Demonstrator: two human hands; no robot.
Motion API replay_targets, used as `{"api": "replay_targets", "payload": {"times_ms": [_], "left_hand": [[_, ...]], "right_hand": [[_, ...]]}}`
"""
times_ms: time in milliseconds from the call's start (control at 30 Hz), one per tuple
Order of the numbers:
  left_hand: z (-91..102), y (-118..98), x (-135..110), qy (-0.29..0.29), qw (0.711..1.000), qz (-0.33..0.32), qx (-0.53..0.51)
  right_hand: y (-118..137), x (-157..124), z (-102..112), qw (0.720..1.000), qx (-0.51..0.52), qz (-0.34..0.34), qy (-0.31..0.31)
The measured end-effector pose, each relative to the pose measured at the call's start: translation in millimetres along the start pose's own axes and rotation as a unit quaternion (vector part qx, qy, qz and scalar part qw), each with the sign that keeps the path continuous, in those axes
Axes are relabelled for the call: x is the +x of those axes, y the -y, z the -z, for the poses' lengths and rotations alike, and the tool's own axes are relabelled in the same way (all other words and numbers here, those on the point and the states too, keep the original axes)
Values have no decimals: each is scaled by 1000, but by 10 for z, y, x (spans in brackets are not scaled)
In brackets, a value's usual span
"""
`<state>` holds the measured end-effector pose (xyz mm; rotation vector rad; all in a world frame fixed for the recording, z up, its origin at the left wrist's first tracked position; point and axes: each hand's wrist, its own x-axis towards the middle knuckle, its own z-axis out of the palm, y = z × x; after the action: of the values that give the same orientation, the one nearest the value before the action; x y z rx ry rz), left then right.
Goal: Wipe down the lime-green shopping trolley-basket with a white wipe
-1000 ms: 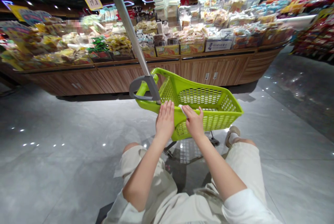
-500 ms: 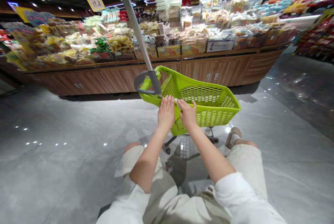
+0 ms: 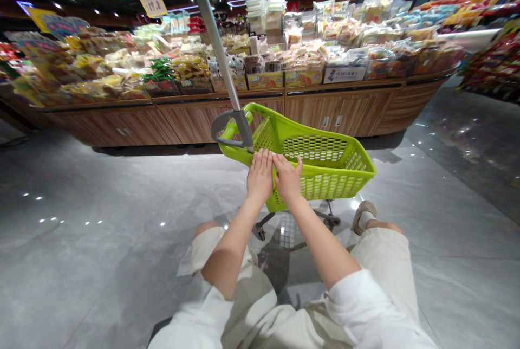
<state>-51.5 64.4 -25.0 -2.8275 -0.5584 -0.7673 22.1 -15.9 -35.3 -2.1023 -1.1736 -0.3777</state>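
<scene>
A lime-green plastic shopping cart with a perforated basket stands sideways in front of my knees. My left hand lies on its near rim, close to the handle end, fingers stretched out side by side. Right beside it, my right hand rests on the same rim, fingers extended and thumb apart. The fingertips of both hands almost meet. A sliver of something white shows by them, too small to name. Next to my left fingertips, a grey loop-shaped bracket joins a tall metal pole to the cart's handle end.
Beyond the cart runs a wood-fronted display counter piled with packaged snacks. A yellow-edged price sign stands above it. More goods are stacked at the right. Grey glossy floor tiles surround the cart. My knees flank its near side.
My right hand has slid slightly left along the rim, closer to my left hand. Less of the white thing shows between them. The cart stays about where it was.
</scene>
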Motion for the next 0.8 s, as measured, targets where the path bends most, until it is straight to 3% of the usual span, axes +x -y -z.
{"api": "replay_targets", "payload": {"times_ms": [100, 300, 400, 533, 600, 667, 800], "left_hand": [[-4, 32, -21, -5, 1000, 4, 3], [-27, 18, -56, -13, 1000, -3, -13], [-19, -20, -61, -14, 1000, 0, -18], [12, -50, -75, -8, 1000, 8, -10], [27, -48, -85, -4, 1000, 8, -5], [33, -37, -93, -3, 1000, 9, -1], [23, -26, -99, -7, 1000, 10, -6]], "right_hand": [[-94, -86, -20, 1000, 2, 3, -3], [-1038, -515, 232, 993, -39, -101, -53], [-907, -451, 237, 990, -40, -120, -59], [-169, -174, 74, 1000, 6, -18, 0], [48, -104, 21, 1000, 22, 13, 7], [6, -134, 23, 1000, 16, 17, 9], [-625, -412, 163, 999, -31, -27, -6]]}}
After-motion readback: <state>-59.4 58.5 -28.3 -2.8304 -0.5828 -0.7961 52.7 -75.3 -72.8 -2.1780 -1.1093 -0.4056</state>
